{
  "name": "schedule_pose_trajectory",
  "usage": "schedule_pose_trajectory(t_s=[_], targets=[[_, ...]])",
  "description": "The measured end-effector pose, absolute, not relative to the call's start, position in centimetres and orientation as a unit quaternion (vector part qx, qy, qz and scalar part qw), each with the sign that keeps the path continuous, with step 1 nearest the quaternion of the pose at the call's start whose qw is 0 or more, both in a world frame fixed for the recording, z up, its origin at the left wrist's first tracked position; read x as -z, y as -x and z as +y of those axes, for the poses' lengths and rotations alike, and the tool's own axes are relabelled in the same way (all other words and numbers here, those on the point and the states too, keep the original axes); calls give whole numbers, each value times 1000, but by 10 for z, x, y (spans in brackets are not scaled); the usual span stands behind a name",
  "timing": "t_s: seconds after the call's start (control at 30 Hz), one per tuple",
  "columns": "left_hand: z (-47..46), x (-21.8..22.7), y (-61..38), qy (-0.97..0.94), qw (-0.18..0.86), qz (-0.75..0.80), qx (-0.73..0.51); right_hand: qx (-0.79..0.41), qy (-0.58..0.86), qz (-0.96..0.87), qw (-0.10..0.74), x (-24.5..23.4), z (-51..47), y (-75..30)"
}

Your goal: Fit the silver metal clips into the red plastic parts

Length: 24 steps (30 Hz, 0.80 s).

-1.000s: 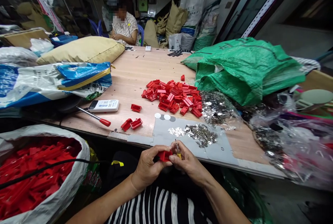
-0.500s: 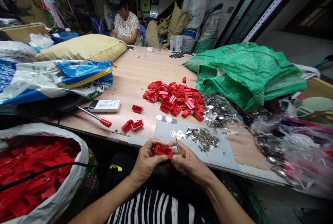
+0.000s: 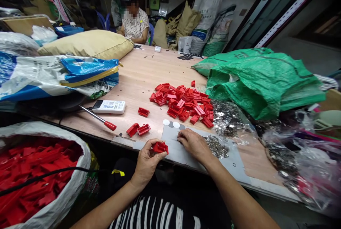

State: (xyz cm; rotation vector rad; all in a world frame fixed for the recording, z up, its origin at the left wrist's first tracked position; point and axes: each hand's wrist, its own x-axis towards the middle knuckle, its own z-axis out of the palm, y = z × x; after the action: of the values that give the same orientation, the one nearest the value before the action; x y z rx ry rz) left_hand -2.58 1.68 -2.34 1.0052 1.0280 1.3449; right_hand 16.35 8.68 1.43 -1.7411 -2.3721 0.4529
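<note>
My left hand (image 3: 147,163) holds a small red plastic housing (image 3: 160,147) between thumb and fingers, its open side showing, just off the table's front edge. My right hand (image 3: 193,143) rests on a grey mat (image 3: 170,151) with its fingers pinched together. A thin metal tool (image 3: 179,131) sticks out slightly at those fingertips; most of it is hidden in the hand. Beside the right hand lies a heap of small metal pieces (image 3: 218,146). Three loose red housings (image 3: 144,129) lie on the table to the left, and a large pile of them (image 3: 183,101) sits beyond the mat.
An open sack of red housings (image 3: 34,172) stands at the left. A red-handled metal rod (image 3: 109,125) and a white device (image 3: 109,107) lie nearby. A green sack (image 3: 266,80) and clear bags of metal parts (image 3: 231,119) fill the right side. Another person (image 3: 135,26) sits across the table.
My right hand has moved away from the red housing, forward and right onto the mat by the metal pieces. My left hand still holds the housing, now tilted differently and slightly further left.
</note>
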Motion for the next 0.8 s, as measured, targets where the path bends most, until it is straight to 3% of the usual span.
schedule_pose_trajectory(t_s=[0.3,0.57,0.8], targets=[[21,26,24,-434,525,450,-577,-229,568,-771,175,-12,86,-168],[18,28,20,-512,448,475,-558,-356,538,-689,331,-8,54,-149],[15,22,18,-588,373,468,-544,-387,555,-629,382,-3,32,-130]])
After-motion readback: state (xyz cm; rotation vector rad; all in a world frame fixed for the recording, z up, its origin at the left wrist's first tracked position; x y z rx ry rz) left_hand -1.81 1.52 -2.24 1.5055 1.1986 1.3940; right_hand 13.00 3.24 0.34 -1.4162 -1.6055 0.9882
